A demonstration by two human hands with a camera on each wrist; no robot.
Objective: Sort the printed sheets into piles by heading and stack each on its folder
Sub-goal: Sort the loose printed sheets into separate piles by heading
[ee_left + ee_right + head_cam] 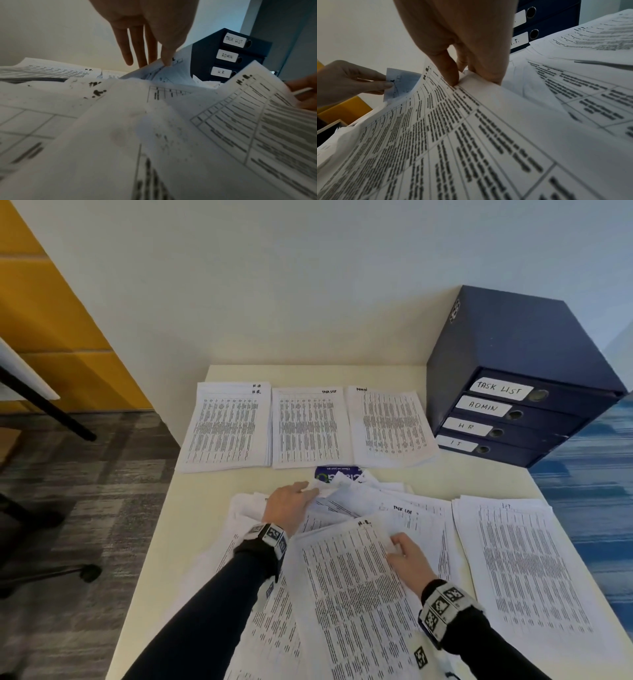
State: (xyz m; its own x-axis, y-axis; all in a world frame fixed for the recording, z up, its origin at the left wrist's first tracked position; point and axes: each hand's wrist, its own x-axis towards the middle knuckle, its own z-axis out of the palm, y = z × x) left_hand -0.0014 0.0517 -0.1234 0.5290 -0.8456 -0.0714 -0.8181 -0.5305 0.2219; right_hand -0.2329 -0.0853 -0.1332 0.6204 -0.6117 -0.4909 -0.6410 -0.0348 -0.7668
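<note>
Pinching an H.R. sheet (346,587), the right hand (407,559) hides its edge; left hand (287,505) pinches a half-buried sheet (399,83).

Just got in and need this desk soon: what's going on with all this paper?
A person is sorting printed sheets by heading. The right hand pinches a sheet headed H.R. off the loose heap; the left hand pinches another sheet's corner. HR, Task List and Admin piles lie at the back, an I.T. pile at right. Still unfinished.
</note>
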